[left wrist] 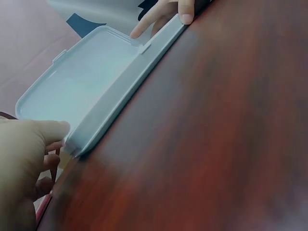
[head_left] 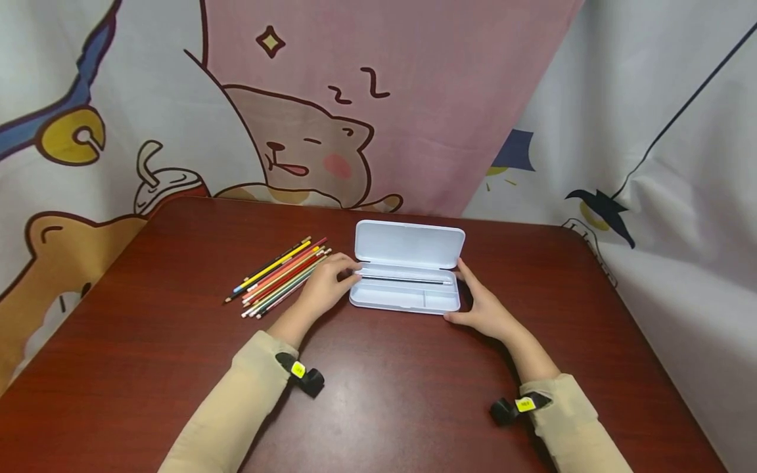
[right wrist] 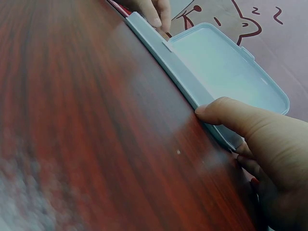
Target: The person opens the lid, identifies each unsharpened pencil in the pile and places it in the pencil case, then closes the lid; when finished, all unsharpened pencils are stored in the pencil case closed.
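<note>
A white pencil case (head_left: 378, 301) lies on the table with its lid (head_left: 410, 244) raised at the back. Inside it, one dark pencil (head_left: 408, 280) stretches along the long compartment. My left hand (head_left: 327, 282) holds the left end of the case between thumb and fingers; in the left wrist view its thumb (left wrist: 57, 130) lies at the corner and the other fingers bend behind. At the opposite end my right hand (head_left: 486, 309) grips the case, thumb (right wrist: 211, 111) against the front wall and fingers round the far side.
Several colored pencils (head_left: 278, 279) lie in a loose bundle on the table, left of the case and partly behind my left hand. The dark red wooden table (head_left: 378, 394) reaches back to a cartoon-printed curtain (head_left: 426, 98).
</note>
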Available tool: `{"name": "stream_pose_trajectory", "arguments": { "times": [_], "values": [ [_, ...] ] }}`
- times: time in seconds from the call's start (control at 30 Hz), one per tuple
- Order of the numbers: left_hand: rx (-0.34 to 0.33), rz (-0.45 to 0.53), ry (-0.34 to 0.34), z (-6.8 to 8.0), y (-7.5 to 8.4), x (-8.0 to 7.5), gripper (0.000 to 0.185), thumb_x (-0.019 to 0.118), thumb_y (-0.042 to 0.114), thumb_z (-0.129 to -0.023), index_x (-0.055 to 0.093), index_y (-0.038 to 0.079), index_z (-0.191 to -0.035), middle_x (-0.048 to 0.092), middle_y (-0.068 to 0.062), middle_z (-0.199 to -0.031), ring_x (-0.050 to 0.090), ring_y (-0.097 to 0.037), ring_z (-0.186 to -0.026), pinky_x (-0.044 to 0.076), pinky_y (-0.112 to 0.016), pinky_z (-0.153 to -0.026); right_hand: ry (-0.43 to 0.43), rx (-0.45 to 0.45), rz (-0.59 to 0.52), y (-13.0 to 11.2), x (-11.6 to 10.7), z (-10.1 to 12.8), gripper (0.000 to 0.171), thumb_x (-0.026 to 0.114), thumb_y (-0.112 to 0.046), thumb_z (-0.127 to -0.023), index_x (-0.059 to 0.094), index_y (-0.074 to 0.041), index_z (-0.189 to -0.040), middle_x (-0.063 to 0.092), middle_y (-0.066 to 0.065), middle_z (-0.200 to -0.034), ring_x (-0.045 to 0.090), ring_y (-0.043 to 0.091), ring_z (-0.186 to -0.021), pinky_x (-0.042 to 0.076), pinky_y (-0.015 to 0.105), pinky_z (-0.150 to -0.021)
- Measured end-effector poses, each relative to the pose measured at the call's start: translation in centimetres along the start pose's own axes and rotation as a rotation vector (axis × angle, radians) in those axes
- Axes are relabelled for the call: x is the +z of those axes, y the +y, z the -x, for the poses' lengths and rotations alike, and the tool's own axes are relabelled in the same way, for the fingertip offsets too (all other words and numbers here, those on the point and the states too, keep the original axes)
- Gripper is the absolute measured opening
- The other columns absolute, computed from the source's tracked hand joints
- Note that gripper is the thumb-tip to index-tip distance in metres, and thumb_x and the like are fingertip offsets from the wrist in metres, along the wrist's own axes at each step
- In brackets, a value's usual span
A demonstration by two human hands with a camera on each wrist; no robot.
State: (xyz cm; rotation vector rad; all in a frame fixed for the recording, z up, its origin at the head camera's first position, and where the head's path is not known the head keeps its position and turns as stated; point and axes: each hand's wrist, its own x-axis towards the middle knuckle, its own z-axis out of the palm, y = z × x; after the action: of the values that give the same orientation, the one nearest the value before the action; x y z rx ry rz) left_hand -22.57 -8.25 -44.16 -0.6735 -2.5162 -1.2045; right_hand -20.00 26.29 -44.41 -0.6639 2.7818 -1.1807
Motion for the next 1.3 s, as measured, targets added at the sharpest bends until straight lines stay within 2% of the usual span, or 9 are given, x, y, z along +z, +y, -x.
{"name": "stream_pose_trajectory", "arguments": {
  "times": [0.2,0.37,0.8,1.0,1.13,1.3],
  "values": [
    [-0.003,0.020,0.085,1.9,-0.3,-2.0,0.018,0.076,0.006,-0.081,0.072,0.001,-0.098,0.068,-0.007,-0.094,0.061,-0.023,-0.090,0.049,-0.038,-0.078,0.004,-0.001,0.005,-0.2,0.0,0.0,0.114,0.084,-0.017,-0.072,0.004,-0.012,-0.154,0.040,0.018,-0.142,0.031,0.030,-0.132,0.020,0.054,-0.106],
    [0.012,0.023,0.144,3.6,-1.0,-4.0,0.019,0.077,0.004,-0.079,0.072,-0.001,-0.097,0.067,-0.007,-0.087,0.060,-0.020,-0.078,0.049,-0.037,-0.069,0.003,0.000,0.003,-0.1,0.1,0.0,0.115,0.084,-0.017,-0.072,0.004,-0.012,-0.155,0.040,0.018,-0.142,0.030,0.030,-0.132,0.020,0.055,-0.106],
    [0.008,-0.053,0.291,7.4,-3.9,-9.1,0.019,0.079,-0.003,-0.074,0.073,0.002,-0.091,0.063,0.001,-0.076,0.051,-0.011,-0.065,0.040,-0.019,-0.057,0.003,-0.008,-0.003,0.1,0.1,0.0,0.115,0.084,-0.018,-0.072,0.005,-0.013,-0.155,0.040,0.018,-0.141,0.031,0.030,-0.132,0.020,0.054,-0.106],
    [-0.053,-0.102,0.323,8.8,-5.2,-11.4,0.019,0.078,-0.004,-0.076,0.073,0.001,-0.093,0.064,0.001,-0.077,0.050,-0.008,-0.064,0.038,-0.015,-0.056,0.001,-0.006,0.000,0.1,0.2,0.0,0.115,0.084,-0.017,-0.072,0.004,-0.013,-0.155,0.040,0.018,-0.141,0.031,0.030,-0.132,0.020,0.054,-0.106],
    [-0.090,-0.145,0.335,9.8,-6.1,-12.9,0.021,0.076,-0.005,-0.077,0.071,-0.001,-0.097,0.065,-0.004,-0.080,0.052,-0.005,-0.068,0.039,-0.014,-0.059,0.000,-0.007,0.003,0.0,0.2,0.0,0.115,0.084,-0.017,-0.072,0.004,-0.013,-0.155,0.040,0.018,-0.141,0.031,0.030,-0.132,0.020,0.055,-0.106],
    [-0.154,-0.189,0.310,10.6,-7.4,-14.4,0.025,0.076,-0.003,-0.079,0.070,-0.001,-0.103,0.067,-0.009,-0.084,0.054,-0.007,-0.072,0.040,-0.014,-0.062,0.003,-0.014,0.001,0.0,0.1,0.0,0.114,0.084,-0.016,-0.072,0.004,-0.012,-0.154,0.040,0.018,-0.141,0.031,0.030,-0.131,0.020,0.054,-0.106]
  ]
}}
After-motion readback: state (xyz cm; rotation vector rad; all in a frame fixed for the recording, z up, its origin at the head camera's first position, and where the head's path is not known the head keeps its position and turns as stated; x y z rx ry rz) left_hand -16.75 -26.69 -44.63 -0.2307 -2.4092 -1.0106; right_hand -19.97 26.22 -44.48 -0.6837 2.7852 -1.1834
